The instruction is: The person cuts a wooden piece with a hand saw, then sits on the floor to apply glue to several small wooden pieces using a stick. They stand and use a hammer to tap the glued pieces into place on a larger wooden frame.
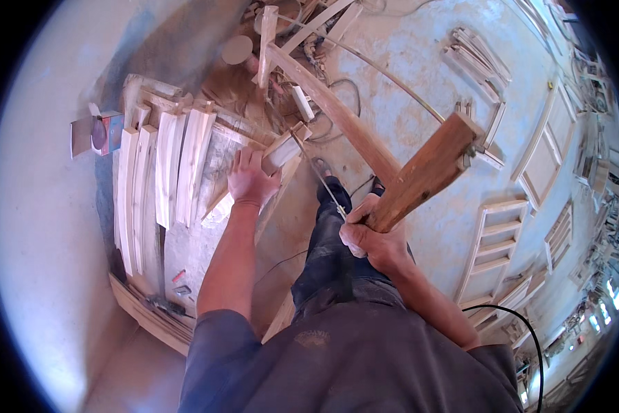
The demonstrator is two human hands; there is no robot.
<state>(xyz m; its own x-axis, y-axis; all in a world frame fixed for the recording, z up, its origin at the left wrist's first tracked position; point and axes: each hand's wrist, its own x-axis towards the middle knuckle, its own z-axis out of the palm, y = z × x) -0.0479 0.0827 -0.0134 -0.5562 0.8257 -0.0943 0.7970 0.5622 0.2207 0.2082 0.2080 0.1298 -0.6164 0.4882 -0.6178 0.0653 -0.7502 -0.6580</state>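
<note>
Frame saw (347, 122) at 1 o'clock, right hand (379, 241) clamped on its near end; left hand (253, 177) on wood piece (280, 153), 11 o'clock, grip unclear. Likely sawing; next stroke probably needs wood steady, blade (321, 180) straight.

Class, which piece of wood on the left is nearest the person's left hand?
The short, thick block, right at the left hand and beside the far end of the saw blade; the long pale strips lie farther left.
</note>
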